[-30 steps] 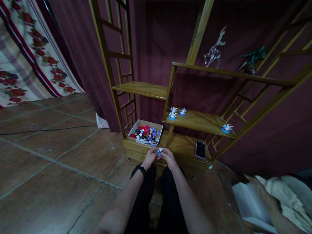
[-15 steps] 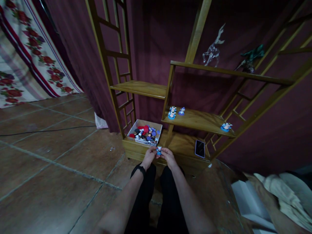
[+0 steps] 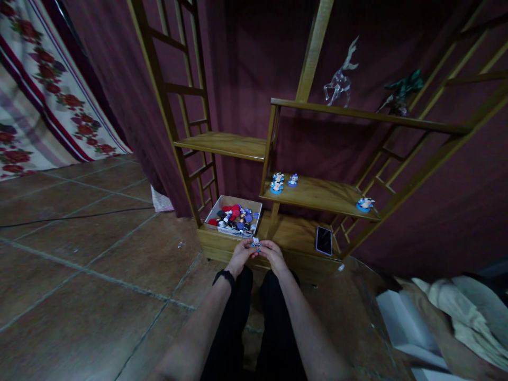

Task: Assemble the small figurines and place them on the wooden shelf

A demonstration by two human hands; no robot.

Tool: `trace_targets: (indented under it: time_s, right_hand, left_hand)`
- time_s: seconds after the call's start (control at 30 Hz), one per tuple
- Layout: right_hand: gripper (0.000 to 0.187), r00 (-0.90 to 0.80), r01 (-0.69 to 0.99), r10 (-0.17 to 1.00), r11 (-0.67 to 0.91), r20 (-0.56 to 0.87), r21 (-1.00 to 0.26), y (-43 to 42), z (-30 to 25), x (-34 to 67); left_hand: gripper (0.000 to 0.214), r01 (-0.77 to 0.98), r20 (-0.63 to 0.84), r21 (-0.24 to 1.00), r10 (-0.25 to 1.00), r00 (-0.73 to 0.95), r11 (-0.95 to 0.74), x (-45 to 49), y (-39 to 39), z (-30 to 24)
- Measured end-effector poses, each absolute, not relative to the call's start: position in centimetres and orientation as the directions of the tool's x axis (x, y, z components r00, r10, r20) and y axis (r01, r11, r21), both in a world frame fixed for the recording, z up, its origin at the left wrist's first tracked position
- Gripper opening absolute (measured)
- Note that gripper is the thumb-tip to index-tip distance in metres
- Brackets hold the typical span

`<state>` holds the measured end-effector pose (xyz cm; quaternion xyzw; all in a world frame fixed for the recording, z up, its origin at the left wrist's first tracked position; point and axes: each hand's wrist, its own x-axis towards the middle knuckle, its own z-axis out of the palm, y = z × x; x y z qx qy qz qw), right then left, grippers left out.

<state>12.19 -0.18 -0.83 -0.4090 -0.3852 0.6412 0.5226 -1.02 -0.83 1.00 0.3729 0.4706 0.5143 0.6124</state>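
My left hand (image 3: pixel 241 254) and my right hand (image 3: pixel 272 253) meet in front of me, fingers pinched together on a small blue and white figurine (image 3: pixel 256 243). Just beyond them a white box (image 3: pixel 233 216) full of several red, blue and dark toy pieces sits on the bottom board of a wooden shelf unit (image 3: pixel 309 193). On the middle shelf stand three similar figurines (image 3: pixel 280 183) at the left and one more figurine (image 3: pixel 364 203) at the right.
A dark phone (image 3: pixel 324 241) lies on the bottom board. A clear glass deer (image 3: pixel 339 79) and a dark green ornament (image 3: pixel 402 91) stand on the top shelf. A dark red curtain hangs behind. Light cloth (image 3: pixel 464 323) and a white box (image 3: pixel 405 328) lie at the right on the tiled floor.
The view has shifted slightly to the right and down. Both hands stay together on the figurine, which has turned a little between the fingers.
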Motion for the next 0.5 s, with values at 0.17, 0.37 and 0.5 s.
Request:
trace_targets:
  time_s: [0.17,0.37,0.5]
  right_hand:
    - [0.031,-0.132,-0.361,0.983,-0.166,-0.126,-0.918,-0.6,-0.1,12.2]
    - [0.032,-0.167,-0.379,0.978,-0.177,-0.121,-0.908,-0.9,0.4,12.1]
    - [0.035,-0.167,-0.371,0.977,-0.189,-0.135,-0.909,-0.7,0.3,12.0]
  left_hand:
    - [0.044,-0.273,-0.189,0.944,0.982,0.018,0.187,-1.0,-0.9,1.0]
    - [0.045,-0.278,-0.159,0.95,0.987,-0.031,0.144,-1.0,-1.0,0.9]
    - [0.043,-0.29,-0.12,0.952,0.991,-0.05,0.101,-0.7,-1.1,0.9]
